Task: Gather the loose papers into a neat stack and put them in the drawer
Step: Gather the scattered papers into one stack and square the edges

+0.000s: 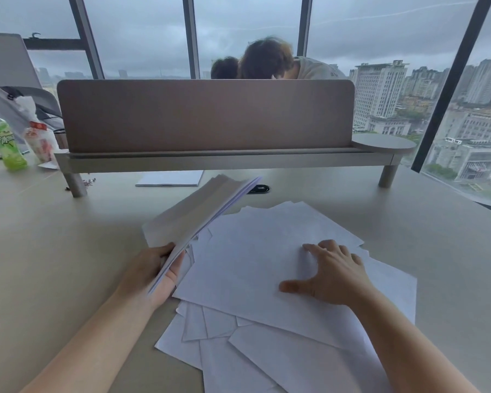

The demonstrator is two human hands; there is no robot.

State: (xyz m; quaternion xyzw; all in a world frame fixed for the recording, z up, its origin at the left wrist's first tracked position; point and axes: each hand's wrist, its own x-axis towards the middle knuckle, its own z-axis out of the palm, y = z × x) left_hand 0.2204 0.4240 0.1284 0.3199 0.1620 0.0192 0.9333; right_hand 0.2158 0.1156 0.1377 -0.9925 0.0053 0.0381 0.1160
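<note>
Several loose white papers [247,265] lie spread and overlapping on the beige desk [54,251] in front of me. My left hand [156,270] grips a gathered bundle of sheets [193,211], lifted off the desk and tilted up toward the far left. My right hand [330,275] rests on the top loose sheet with fingers spread and slightly bent, thumb out to the left. No drawer is in view.
A raised shelf with a brown divider panel [204,114] crosses the desk's far side; another white sheet [170,178] and a black object [258,189] lie under it. A green bottle [3,140] and a snack bag [39,140] stand far left. Two people sit behind the panel.
</note>
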